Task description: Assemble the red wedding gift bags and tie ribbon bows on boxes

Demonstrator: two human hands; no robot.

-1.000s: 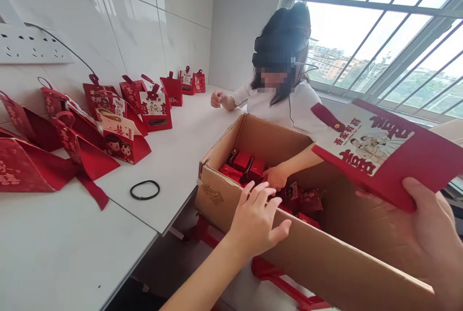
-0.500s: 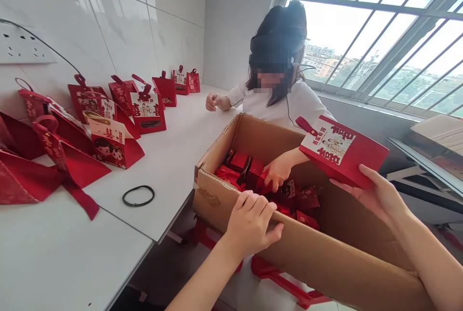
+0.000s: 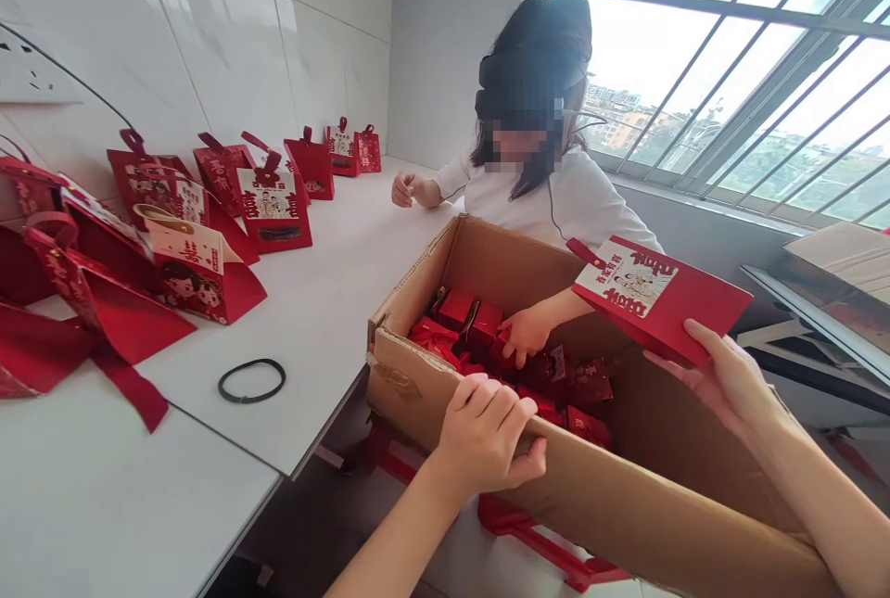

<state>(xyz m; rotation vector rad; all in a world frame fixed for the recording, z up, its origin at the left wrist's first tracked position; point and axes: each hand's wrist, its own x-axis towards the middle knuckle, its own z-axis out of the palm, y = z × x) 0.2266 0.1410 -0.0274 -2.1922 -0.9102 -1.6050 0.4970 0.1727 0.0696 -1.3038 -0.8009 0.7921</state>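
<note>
A red gift box (image 3: 657, 301) with a loop handle and a pale printed panel is held in the air above the right-hand part of an open cardboard carton (image 3: 612, 491). Several small red boxes (image 3: 459, 309) lie inside the carton, and more red handled boxes (image 3: 274, 232) stand on the white table (image 3: 326, 301) to the left. The work looks partway along: the held box rests in neither group, and the final count cannot be told. The wearer's right hand (image 3: 723, 375) pinches the box's lower corner, thumb on the printed face, forearm slanting up from the lower right. The left hand (image 3: 487, 431) curls over the carton's near rim, knuckles up. Across the carton, a co-worker's hand (image 3: 527, 334) reaches in among the small boxes. A black elastic band (image 3: 251, 399) lies on the table.
</note>
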